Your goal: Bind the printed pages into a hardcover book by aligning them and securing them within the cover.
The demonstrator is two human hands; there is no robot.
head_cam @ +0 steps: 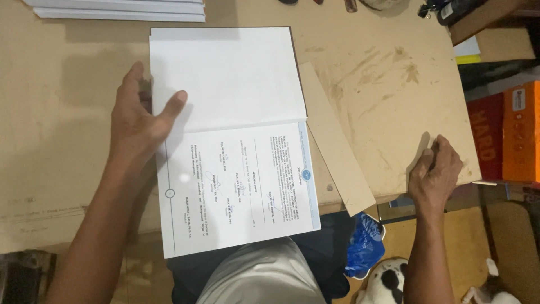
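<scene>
The person stands at a brown bench (73, 169) with an open book (230, 141) lying flat in front of them. The left hand (138, 115) is spread open, fingers apart, and it presses down on the left edge of the blank white page (225, 73) at the far side of the book. The thumb lies on the page. The near page (236, 191) has print on it, and it hangs a little over the front edge of the bench, toward the person's lap. It looks like the step in hand is holding the book open and flat, maybe to check or smooth the pages. The right hand (434, 171) is well apart from the book, near the right front corner of the bench. Its fingers are curled down onto the board and I cannot tell if it holds something small. A long strip of brown card (336, 141) lies just beside the book on the right, and its near end sticks out past the bench edge. If the right hand goes to the strip or the book, it has bare bench to cross with nothing in the way. A stack of white sheets (118, 10) sits at the far left, well apart. Boxes, an orange one (520, 132) too, crowd the right side past the bench edge. A blue bag (364, 247) and a black and white animal (388, 281) are down below on the floor.
</scene>
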